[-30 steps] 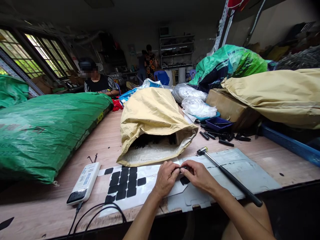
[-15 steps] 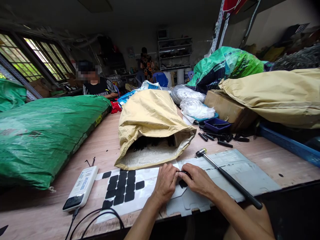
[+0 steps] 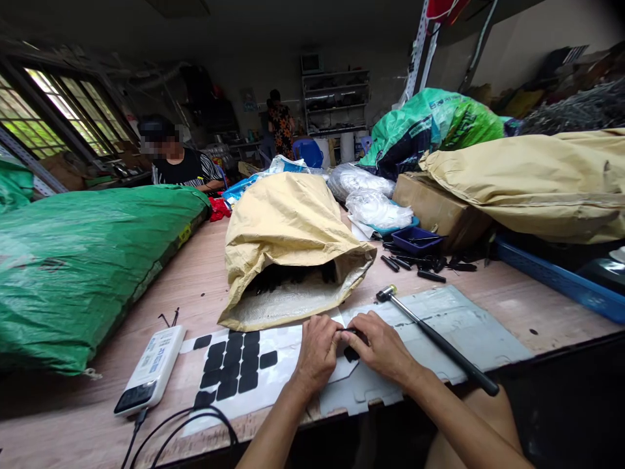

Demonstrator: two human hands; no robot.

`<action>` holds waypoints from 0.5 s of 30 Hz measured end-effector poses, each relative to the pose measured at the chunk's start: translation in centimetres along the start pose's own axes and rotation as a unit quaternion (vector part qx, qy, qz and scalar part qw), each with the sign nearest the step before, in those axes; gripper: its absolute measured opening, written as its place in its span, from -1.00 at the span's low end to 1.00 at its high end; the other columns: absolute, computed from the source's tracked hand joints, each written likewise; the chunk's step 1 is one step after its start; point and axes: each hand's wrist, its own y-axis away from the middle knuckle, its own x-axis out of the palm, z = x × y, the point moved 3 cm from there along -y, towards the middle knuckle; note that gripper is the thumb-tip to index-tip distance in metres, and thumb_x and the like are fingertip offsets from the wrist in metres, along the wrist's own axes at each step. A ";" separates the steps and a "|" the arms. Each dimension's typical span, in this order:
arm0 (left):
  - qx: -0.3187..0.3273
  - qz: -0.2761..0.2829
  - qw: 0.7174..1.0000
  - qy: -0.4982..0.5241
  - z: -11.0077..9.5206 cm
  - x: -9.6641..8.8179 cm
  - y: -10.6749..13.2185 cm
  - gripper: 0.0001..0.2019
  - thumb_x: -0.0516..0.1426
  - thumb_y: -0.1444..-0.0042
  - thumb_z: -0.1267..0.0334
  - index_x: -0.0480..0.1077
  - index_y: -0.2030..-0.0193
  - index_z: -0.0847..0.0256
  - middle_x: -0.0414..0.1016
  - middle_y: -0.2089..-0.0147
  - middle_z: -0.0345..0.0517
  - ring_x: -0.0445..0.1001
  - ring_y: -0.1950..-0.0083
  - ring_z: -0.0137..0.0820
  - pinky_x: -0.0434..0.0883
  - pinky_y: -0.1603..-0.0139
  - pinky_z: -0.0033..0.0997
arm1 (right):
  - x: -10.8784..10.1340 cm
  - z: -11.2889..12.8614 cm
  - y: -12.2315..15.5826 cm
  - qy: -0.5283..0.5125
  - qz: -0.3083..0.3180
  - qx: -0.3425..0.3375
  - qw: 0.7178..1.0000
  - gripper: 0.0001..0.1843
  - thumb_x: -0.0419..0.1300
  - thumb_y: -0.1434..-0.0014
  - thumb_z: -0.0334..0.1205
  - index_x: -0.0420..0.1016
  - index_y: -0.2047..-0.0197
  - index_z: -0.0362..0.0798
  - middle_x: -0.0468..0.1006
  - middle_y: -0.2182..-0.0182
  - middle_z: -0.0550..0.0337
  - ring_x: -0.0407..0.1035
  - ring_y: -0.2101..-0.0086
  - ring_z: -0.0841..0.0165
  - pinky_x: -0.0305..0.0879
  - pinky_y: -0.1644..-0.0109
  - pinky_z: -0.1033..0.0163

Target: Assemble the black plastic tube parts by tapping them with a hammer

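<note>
Both hands in close by the near edge of the table, and they meet over one small black piece: the left hand has thumb and finger clamped on its left end, the right hand has its fingers closed around the other. Look at the line of it! The long axis runs side to side, roughly along that near edge; the right end seems to dip slightly toward the person, though fingers cover much of it. On the left, a white sheet carries black patches. On the right, the hammer lies aslant across the grey board, head toward the table's far edge, handle reaching the near one. And just beyond the hands, the yellow bag turns its open mouth to the near edge.
</note>
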 end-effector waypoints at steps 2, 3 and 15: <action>-0.013 -0.005 1.000 0.021 0.1 -0.2 -0.1 -0.67 -0.11 -0.46 0.10 0.44 0.07 0.13 0.47 0.12 -0.07 0.32 0.01 -0.19 0.21 -0.06 -0.10 | -1.5 -1.0 -0.3 0.025 -0.053 0.003 0.998 -0.72 0.13 -0.37 0.03 0.52 0.20 0.03 0.55 0.25 0.11 0.33 0.18 0.26 0.20 0.04 0.15; -0.022 -0.010 0.999 0.035 0.1 -0.3 -0.2 -0.67 -0.11 -0.46 0.10 0.44 0.06 0.12 0.47 0.11 -0.07 0.32 0.00 -0.20 0.21 -0.07 -0.10 | -2.3 -1.7 -0.5 0.053 -0.094 0.014 0.994 -0.73 0.15 -0.35 0.01 0.54 0.17 0.02 0.55 0.22 0.08 0.33 0.16 0.23 0.19 0.03 0.14; -0.059 -0.009 0.995 0.080 0.3 -0.5 -0.5 -0.65 -0.10 -0.45 0.10 0.49 0.06 0.12 0.52 0.12 -0.07 0.35 -0.02 -0.19 0.24 -0.11 -0.08 | -2.3 -6.9 -0.7 0.332 -0.158 0.162 0.916 -0.80 0.08 -0.34 -0.17 0.38 0.02 -0.05 0.42 0.16 -0.02 0.28 0.16 0.17 0.05 0.22 0.16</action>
